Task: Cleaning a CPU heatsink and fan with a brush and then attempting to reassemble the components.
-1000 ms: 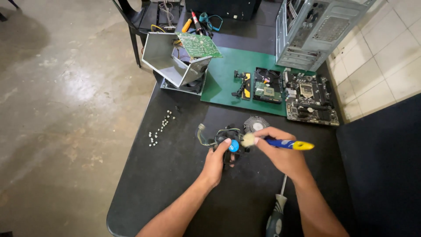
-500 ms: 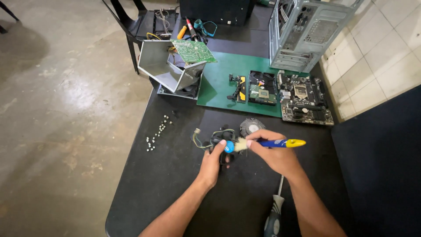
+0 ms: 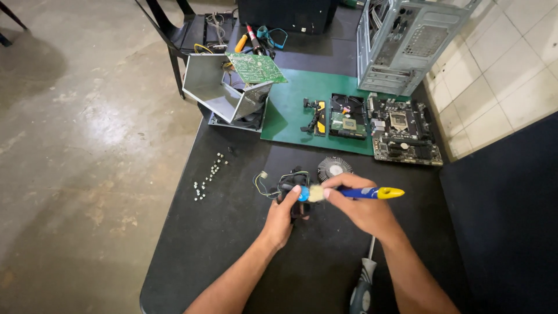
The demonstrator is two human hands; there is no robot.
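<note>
My left hand grips a small black cooler fan with a blue centre, pressed down on the black table. Thin wires trail from the fan to its left. My right hand holds a brush with a blue and yellow handle, its pale bristles touching the middle of the fan. A round finned heatsink lies just beyond the fan.
Several small screws lie at the table's left. A screwdriver rests near my right forearm. On a green mat sit a motherboard and a drive board. An opened metal box and computer case stand behind.
My view has shifted slightly, so the table appears a little lower. The brush tip stays at the fan's centre and both hands keep their grips.
</note>
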